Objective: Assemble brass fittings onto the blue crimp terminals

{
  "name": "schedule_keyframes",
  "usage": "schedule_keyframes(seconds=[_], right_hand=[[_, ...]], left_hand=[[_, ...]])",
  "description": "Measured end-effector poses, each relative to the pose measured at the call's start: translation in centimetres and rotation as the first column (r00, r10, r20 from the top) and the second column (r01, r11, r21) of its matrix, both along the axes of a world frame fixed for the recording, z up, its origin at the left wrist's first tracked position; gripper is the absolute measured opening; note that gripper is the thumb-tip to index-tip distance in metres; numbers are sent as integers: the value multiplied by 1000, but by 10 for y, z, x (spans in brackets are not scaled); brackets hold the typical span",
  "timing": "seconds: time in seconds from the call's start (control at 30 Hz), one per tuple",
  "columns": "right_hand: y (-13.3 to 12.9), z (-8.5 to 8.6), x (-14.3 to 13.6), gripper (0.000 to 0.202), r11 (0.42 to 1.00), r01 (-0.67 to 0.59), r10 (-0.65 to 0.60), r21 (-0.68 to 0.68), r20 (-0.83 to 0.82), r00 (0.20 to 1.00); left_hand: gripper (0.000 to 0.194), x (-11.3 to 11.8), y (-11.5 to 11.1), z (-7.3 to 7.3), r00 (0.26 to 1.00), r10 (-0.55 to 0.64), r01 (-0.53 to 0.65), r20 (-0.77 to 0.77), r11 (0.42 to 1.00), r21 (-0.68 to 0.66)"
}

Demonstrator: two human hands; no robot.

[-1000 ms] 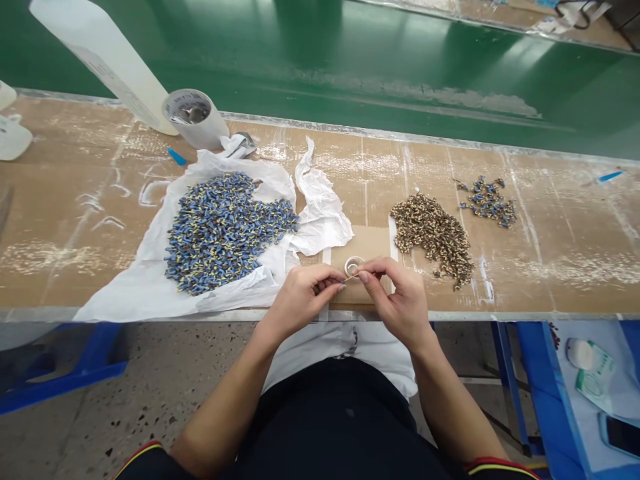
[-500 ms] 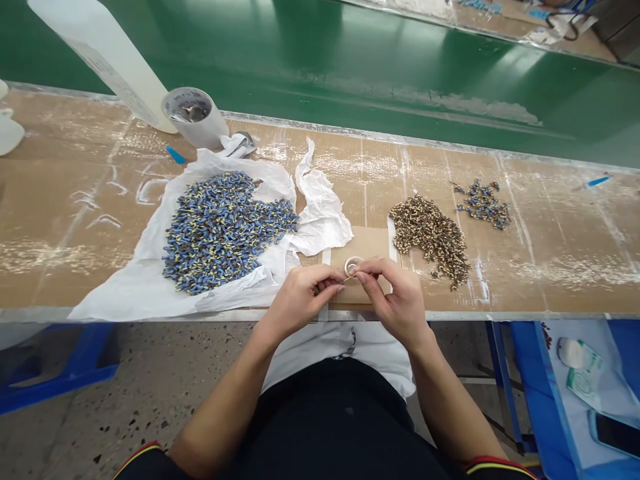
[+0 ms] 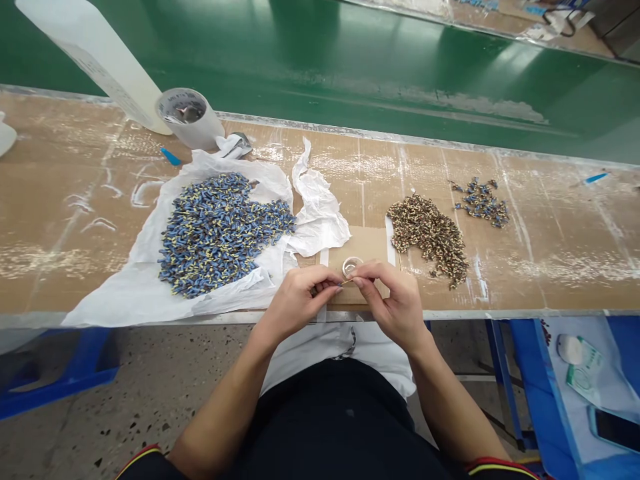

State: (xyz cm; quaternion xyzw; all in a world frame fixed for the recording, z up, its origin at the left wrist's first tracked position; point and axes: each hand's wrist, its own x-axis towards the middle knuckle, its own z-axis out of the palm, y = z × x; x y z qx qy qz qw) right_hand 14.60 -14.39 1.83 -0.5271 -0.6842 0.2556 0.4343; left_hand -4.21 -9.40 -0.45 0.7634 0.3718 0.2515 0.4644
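Observation:
My left hand [image 3: 303,297] is closed in a pinch, and a tiny blue piece shows at its fingertips. Opposite it, my right hand [image 3: 393,300] pinches a thin tan stick [image 3: 347,282], whose other end meets the left fingertips. Just behind the fingers sits a small round white dish or ring [image 3: 351,265], partly covered by the right hand. To the left, a pile of small blue-and-yellow pieces [image 3: 215,233] lies on white paper [image 3: 115,290]. On the right is a pile of small brown-and-cream pieces [image 3: 430,233].
Crumpled white paper [image 3: 320,213] lies behind my hands. A wide roll of tape [image 3: 193,120] and a translucent white sheet [image 3: 100,67] stand at the back left. Several blue pieces [image 3: 484,201] are scattered at the right. A phone [image 3: 615,427] lies lower right.
Both hands stay almost in place, still pinching fingertip to fingertip over the table edge. The view has shifted slightly; the piles look the same.

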Motion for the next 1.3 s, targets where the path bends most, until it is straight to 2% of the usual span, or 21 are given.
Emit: schedule_keyframes(seconds=[0.13,0.33,0.57,0.7,0.8,0.87,0.93,1.07,1.3], right_hand=[[0,0,3,9,1000,6,-7,-7,-38,999],[2,-4,17,9,980,193,-187,57,-88,978],[8,-11,13,10,995,100,-100,15,26,995],[6,-16,15,16,993,116,-116,0,25,993],[4,-19,32,22,970,242,-242,10,66,968],[3,-22,49,16,927,374,-371,14,156,915],[3,-24,64,14,892,451,-439,6,244,865],[5,-30,81,16,912,407,-372,-42,328,868],[3,-34,81,19,940,341,-300,-3,465,833]], left_hand=[[11,-1,0,-1,1000,4,-4,0,1000,0],[11,-2,0,-3,1000,28,-28,-1,999,-16],[12,-3,1,-4,1000,21,-21,8,999,-36],[14,-4,1,-6,1000,10,-11,-10,999,-42],[14,-4,2,-5,1000,14,-14,-11,999,-47],[14,-4,2,-5,1000,16,-17,-4,999,-47],[14,-4,2,-4,1000,17,-17,-1,999,-47],[14,-5,2,-3,1000,25,-26,-6,998,-56],[14,-5,2,-6,1000,23,-23,-5,998,-52]])
